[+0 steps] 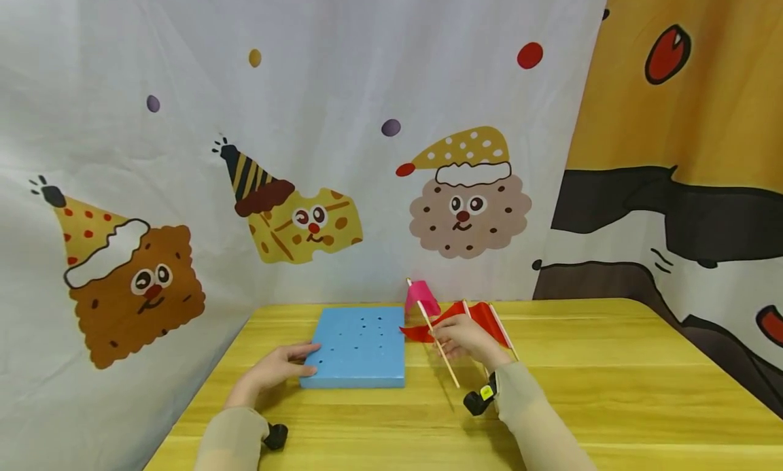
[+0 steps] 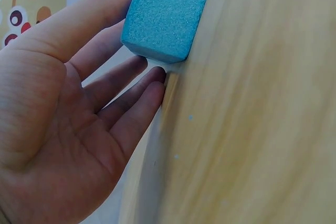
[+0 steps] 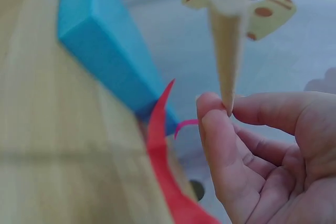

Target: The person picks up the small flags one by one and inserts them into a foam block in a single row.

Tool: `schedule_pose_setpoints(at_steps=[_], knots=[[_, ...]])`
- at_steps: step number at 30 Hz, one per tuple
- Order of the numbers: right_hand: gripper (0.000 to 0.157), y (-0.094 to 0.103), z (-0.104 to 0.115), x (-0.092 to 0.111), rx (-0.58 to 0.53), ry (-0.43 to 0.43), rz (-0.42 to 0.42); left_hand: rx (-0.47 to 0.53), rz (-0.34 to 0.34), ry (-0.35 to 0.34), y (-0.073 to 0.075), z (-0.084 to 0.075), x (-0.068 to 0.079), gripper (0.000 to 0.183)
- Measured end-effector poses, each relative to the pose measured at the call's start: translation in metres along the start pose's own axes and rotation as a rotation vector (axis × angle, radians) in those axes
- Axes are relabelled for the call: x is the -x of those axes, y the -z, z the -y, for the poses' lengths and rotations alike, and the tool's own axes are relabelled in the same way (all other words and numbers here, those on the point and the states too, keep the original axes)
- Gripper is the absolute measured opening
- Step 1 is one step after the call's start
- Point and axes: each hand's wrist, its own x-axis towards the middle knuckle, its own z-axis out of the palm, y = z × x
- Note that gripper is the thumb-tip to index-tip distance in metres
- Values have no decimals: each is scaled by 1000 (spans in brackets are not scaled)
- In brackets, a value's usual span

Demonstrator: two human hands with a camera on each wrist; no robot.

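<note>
A blue foam block (image 1: 361, 372) with small holes in its top lies on the table. My left hand (image 1: 275, 370) is at its left edge, fingers fairly straight and fingertips touching its side. In the left wrist view the left fingers (image 2: 131, 111) spread beside the block's corner. My right hand (image 1: 467, 338), right of the block, pinches the thin wooden stick of a pink flag (image 1: 422, 298) between thumb and fingertips. The stick slants, its bare lower end (image 3: 228, 3) pointing toward me. Red triangular flags (image 1: 486, 318) on wooden sticks are just behind the right hand, partly hidden by it.
The wood-grain table (image 1: 367, 437) stretches out to both sides of the block. Behind its far edge hangs a pale curtain (image 1: 342, 83) printed with cartoon biscuits and cheese. Each wrist carries a small black camera (image 1: 276, 435).
</note>
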Motion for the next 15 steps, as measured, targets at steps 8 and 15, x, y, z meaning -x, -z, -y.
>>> schedule_pose_setpoints(at_steps=[8, 15], knots=[[39, -11, 30, 3, -52, 78, 19, -11, -3, -14, 1, -1, 1, 59], [35, -36, 46, -9, -104, 177, 45, 27, 27, -7, 0, -2, 3, 58]])
